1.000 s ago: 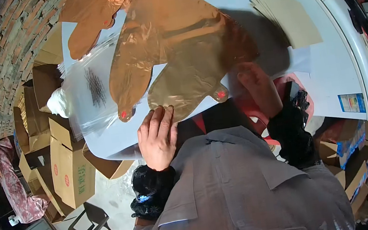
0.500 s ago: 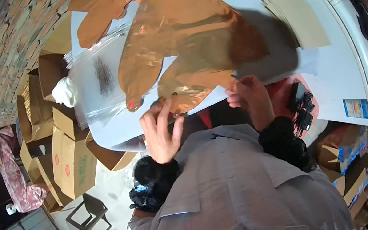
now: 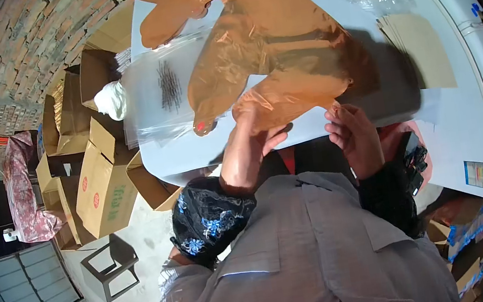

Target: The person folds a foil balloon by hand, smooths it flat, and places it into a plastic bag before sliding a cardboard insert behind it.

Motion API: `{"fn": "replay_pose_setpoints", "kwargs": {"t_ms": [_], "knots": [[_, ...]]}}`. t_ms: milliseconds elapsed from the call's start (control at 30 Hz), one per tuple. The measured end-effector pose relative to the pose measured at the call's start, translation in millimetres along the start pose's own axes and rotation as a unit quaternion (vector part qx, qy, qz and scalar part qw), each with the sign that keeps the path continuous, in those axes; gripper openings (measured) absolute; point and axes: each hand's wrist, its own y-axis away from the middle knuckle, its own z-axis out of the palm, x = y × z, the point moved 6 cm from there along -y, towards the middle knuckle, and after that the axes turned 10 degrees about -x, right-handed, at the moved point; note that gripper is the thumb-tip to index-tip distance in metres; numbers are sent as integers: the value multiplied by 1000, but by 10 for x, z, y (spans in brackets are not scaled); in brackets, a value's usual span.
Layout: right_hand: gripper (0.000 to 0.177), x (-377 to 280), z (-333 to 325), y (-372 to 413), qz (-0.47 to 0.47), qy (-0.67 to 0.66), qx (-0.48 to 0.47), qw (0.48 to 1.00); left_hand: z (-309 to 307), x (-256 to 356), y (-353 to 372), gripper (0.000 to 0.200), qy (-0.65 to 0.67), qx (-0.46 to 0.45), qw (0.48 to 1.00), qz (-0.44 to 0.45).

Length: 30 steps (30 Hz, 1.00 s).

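A large flat copper-coloured foil balloon point(image 3: 273, 27) lies on the white table, its lower lobe nearest my body. My left hand point(image 3: 246, 147) is at this lobe's left edge, fingers stretched up against the foil and partly hidden there, thumb standing apart. At the lobe's lower right tip, my right hand point(image 3: 354, 134) pinches the foil between thumb and forefinger, the other fingers curled. A small red spot marks the tip of the balloon's left lobe.
Clear plastic bags point(image 3: 166, 87) lie left of the balloon, with a white crumpled thing point(image 3: 112, 101) beside them. Brown paper sheets point(image 3: 417, 50) are on the right. More copper foil point(image 3: 172, 20) lies at the back. Cardboard boxes point(image 3: 100, 184) and a dark stool point(image 3: 112, 267) stand at left.
My left hand has moved up against the foil, its fingers straighter. My right hand now pinches the lobe's tip, and the lobe's lower edge has shifted. The whole view has swung slightly.
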Motion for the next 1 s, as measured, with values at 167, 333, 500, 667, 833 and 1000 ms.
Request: {"fn": "replay_pose_setpoints", "kwargs": {"t_ms": [167,333,500,667,833,1000], "knots": [[38,184,-101,-5,29,27,-35,999,-183,51,-71,37,-198,42,979,20],[43,280,86,5,60,51,-116,990,-247,292,-19,36,-288,46,952,91],[43,405,240,-107,80,24,-175,981,-410,508,61,25,-223,120,965,68],[42,442,408,-181,84,5,-198,977,-642,565,105,11,-198,133,968,80],[40,498,492,-278,75,1,-194,978,-680,552,218,16,-183,168,965,86],[41,570,506,-357,66,-1,-192,979,-824,489,230,21,-181,165,966,83]]}}
